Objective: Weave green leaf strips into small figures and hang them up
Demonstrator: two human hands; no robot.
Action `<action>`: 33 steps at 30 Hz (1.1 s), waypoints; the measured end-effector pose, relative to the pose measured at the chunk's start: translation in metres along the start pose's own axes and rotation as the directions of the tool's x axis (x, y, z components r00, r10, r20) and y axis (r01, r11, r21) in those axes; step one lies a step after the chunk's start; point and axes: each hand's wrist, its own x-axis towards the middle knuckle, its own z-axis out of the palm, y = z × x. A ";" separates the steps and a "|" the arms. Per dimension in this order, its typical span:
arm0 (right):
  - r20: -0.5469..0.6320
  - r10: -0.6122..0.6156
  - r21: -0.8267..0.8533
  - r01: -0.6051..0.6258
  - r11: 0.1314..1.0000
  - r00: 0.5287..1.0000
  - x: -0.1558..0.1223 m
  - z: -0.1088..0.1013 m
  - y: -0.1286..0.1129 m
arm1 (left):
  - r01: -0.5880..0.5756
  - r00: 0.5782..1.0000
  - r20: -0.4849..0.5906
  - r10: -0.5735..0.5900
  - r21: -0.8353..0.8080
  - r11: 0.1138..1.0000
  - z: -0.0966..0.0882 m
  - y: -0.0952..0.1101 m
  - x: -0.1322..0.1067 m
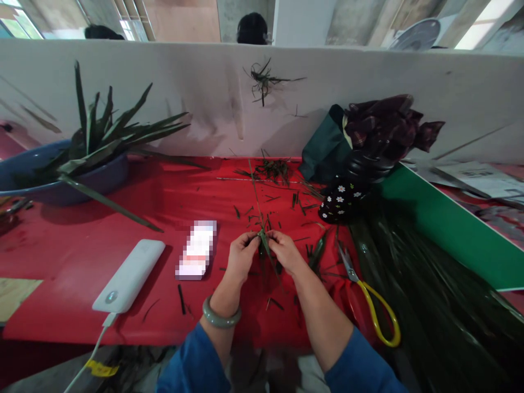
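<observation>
Both my hands meet over the red table cover (pixel 123 218), pinching a narrow green leaf strip (pixel 265 244). My left hand (pixel 241 255), with a grey-green bangle (pixel 221 317) on its wrist, is closed on the strip's left side. My right hand (pixel 285 251) is closed on its right side. A long thin strand (pixel 254 188) runs from the pinch away toward the wall. Short leaf cuttings (pixel 270 169) lie scattered beyond my hands.
Yellow-handled scissors (pixel 370 297) lie right of my right arm beside a pile of long dark leaves (pixel 429 305). A white power bank (pixel 129 275) and a phone (pixel 196 249) lie at left. A blue basin (pixel 24 174) holds leaves. A dark bundle of cloth (pixel 368 147) stands at the back right.
</observation>
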 end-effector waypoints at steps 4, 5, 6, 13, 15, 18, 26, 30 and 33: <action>0.027 -0.016 -0.072 0.018 0.997 1.000 0.002 -0.001 0.002 | 0.002 1.000 -0.031 -0.002 -0.022 1.000 0.001 -0.003 0.001; 0.031 -0.012 -0.078 0.014 0.997 0.999 0.002 -0.001 0.003 | 0.002 0.999 -0.033 -0.002 -0.022 1.000 0.002 -0.004 0.001; 0.031 -0.007 -0.080 0.010 0.997 0.999 0.002 -0.001 0.003 | 0.000 0.999 -0.034 -0.001 -0.020 1.000 0.002 -0.004 0.001; -0.003 -0.043 -0.057 0.043 0.997 0.999 -0.001 0.001 -0.002 | -0.050 0.994 -0.089 0.057 0.075 0.996 -0.003 -0.003 0.004; 0.016 -0.055 -0.056 0.056 0.997 0.998 -0.001 0.000 -0.002 | -0.046 0.996 -0.076 0.054 0.107 0.993 -0.003 -0.004 0.004; 0.027 -0.060 -0.131 0.063 0.989 0.998 0.000 -0.003 -0.001 | 0.017 1.000 -0.016 -0.016 0.085 0.996 -0.003 -0.006 0.004; 0.016 -0.032 -0.187 0.035 0.982 0.999 0.003 -0.009 0.001 | 0.184 0.981 0.069 -0.181 -0.040 0.982 -0.003 -0.002 0.004; 0.016 -0.047 -0.186 0.049 0.981 0.999 0.004 -0.006 0.001 | 0.185 0.982 0.055 -0.182 -0.047 0.982 -0.004 -0.003 0.005; 0.043 -0.111 -0.201 0.118 0.973 0.993 0.003 -0.005 0.002 | 0.180 0.984 0.017 -0.179 -0.047 0.983 -0.005 -0.003 0.006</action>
